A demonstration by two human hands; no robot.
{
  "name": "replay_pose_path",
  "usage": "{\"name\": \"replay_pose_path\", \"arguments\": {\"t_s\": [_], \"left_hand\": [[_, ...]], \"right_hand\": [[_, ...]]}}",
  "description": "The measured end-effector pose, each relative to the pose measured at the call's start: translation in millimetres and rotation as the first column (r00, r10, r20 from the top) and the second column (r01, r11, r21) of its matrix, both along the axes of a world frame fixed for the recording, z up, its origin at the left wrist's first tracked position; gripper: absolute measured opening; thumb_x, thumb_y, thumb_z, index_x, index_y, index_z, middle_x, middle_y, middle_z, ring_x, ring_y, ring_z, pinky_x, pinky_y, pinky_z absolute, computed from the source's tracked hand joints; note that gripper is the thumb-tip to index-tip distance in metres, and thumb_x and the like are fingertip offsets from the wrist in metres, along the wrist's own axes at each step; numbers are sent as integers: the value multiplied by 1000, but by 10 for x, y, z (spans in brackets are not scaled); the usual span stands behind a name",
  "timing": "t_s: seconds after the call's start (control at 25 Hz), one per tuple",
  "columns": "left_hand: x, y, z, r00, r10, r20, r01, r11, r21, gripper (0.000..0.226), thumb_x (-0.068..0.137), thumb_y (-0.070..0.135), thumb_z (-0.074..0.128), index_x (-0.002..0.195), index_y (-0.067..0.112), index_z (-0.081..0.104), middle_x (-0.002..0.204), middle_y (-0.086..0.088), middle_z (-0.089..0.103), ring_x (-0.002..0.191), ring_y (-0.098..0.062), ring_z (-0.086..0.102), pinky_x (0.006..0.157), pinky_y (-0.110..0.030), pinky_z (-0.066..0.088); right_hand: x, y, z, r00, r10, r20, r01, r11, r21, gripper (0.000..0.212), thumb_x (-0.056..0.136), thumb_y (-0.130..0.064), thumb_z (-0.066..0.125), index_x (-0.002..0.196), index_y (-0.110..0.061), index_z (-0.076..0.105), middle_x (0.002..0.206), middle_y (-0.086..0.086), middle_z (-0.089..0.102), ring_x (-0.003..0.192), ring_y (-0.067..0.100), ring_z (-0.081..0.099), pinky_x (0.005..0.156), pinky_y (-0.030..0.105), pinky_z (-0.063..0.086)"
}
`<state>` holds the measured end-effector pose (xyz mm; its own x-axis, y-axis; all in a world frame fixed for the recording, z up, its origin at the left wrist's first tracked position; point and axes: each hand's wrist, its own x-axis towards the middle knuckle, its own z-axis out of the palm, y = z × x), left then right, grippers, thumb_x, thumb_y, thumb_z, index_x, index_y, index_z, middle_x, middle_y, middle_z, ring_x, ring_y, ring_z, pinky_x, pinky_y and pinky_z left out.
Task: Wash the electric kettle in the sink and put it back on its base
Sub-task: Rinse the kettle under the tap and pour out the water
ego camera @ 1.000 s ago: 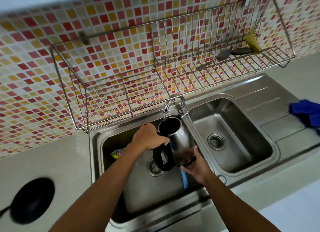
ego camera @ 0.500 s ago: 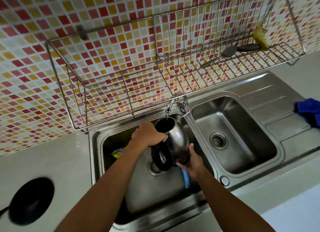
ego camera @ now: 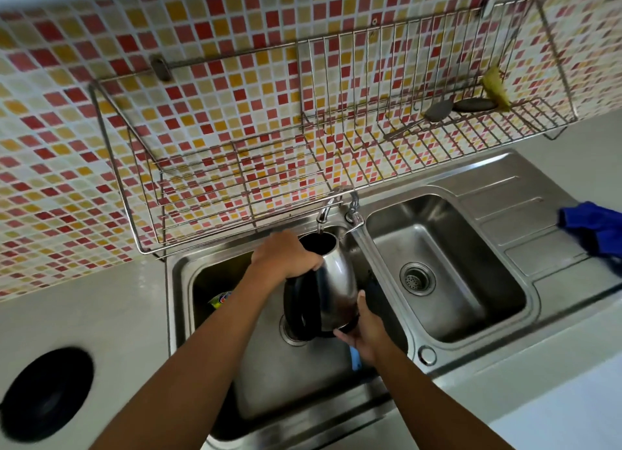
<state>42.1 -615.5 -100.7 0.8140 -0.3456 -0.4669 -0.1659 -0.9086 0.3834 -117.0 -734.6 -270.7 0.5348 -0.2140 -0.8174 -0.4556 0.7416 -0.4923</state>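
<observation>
1. Head view: a double stainless steel sink (ego camera: 498, 214) fills the centre of the frame, set in a pale grey counter (ego camera: 84, 315). A steel electric kettle (ego camera: 336, 281) with a black handle is held tilted over the left basin, its open mouth under the tap (ego camera: 331, 204), from which a thin stream of water runs in.
2. The left hand (ego camera: 286, 256) is clenched around the top of the kettle by the handle. The right hand (ego camera: 363, 328) cups the kettle's black base from below.
3. Above the sink, a wire dish rack (ego camera: 235, 167) hangs on a wall of small red, orange and cream mosaic tiles. At upper right it carries a spoon (ego camera: 434, 111) and a yellow scrubber (ego camera: 494, 86).
4. A crumpled blue cloth (ego camera: 592, 227) lies on the drainboard at the right edge. A round black kettle base (ego camera: 47, 392) sits on the counter at lower left, well apart from the kettle.
5. In the left basin, a yellow-labelled item (ego camera: 220, 298) shows beside the left forearm, and a blue object (ego camera: 355, 360) peeks out under the right hand.
6. Compared with half a second ago, the kettle stays under the tap with both hands gripping much the same; the right hand has slid slightly further under the base.
</observation>
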Motion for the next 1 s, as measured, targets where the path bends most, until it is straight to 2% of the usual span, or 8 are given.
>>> {"name": "replay_pose_path", "arguments": {"t_s": [0.12, 0.2, 0.28, 0.4, 0.52, 0.68, 0.88, 1.0], "left_hand": [[-134, -48, -52, 992, -96, -88, 96, 995, -7, 45, 62, 50, 75, 81, 12, 60, 83, -2, 60, 75, -20, 60, 59, -28, 42], [-95, 10, -63, 990, -29, -136, 21, 998, -61, 36, 62, 45, 75, 71, 14, 58, 76, -1, 58, 68, -19, 58, 57, -27, 40], [2, 85, -35, 995, 44, -90, -52, 994, -92, 32, 61, 43, 74, 67, 17, 57, 72, 0, 57, 66, -19, 57, 56, -27, 40], [19, 59, 1, 1000, -20, -10, 20, 1000, -8, 39, 62, 47, 75, 73, 13, 60, 77, -3, 60, 70, -20, 59, 57, -28, 43], [-58, 14, -87, 988, -111, -107, 112, 994, 3, 38, 63, 46, 75, 70, 13, 58, 78, -3, 59, 70, -20, 59, 57, -28, 41], [88, 150, -111, 997, 44, -57, -46, 998, -30, 32, 61, 43, 74, 65, 17, 56, 70, -2, 59, 64, -20, 57, 54, -27, 37], [41, 40, -191, 992, -19, -127, 19, 1000, 0, 36, 61, 44, 74, 67, 13, 57, 71, -2, 58, 64, -19, 57, 54, -28, 37], [129, 23, -205, 992, 46, -121, -49, 998, -26, 35, 61, 43, 73, 70, 12, 59, 74, -3, 61, 65, -20, 58, 55, -28, 40]], "right_hand": [[-221, -178, -22, 1000, -24, -10, 24, 999, -35, 61, 87, -58, 57, 120, -7, 63, 120, 15, 67, 105, 31, 66, 70, 40, 60], [-94, -322, 30, 998, -29, -48, 23, 991, -128, 64, 85, -60, 59, 120, -7, 61, 122, 13, 64, 104, 31, 65, 69, 39, 60], [69, -271, 108, 998, -29, -54, 20, 987, -161, 67, 84, -62, 59, 121, -7, 59, 122, 12, 63, 102, 31, 65, 66, 38, 61], [-38, -28, 59, 999, -5, -36, 2, 997, -72, 62, 87, -59, 56, 120, -7, 61, 117, 13, 66, 102, 31, 65, 66, 38, 61], [-220, -90, -59, 996, -34, -79, 28, 997, -76, 67, 85, -61, 57, 121, -5, 61, 118, 14, 66, 102, 31, 66, 63, 34, 59], [57, -99, 6, 996, -4, -93, -10, 988, -155, 70, 83, -65, 57, 120, -6, 61, 118, 14, 65, 99, 30, 65, 61, 32, 58], [-82, -178, -43, 991, 23, -131, -40, 991, -125, 66, 86, -63, 55, 119, -6, 61, 119, 13, 65, 96, 30, 66, 59, 32, 59], [155, -293, 6, 991, -18, -134, -8, 982, -189, 69, 83, -66, 56, 118, -7, 60, 123, 11, 62, 94, 29, 65, 57, 32, 58]]}}
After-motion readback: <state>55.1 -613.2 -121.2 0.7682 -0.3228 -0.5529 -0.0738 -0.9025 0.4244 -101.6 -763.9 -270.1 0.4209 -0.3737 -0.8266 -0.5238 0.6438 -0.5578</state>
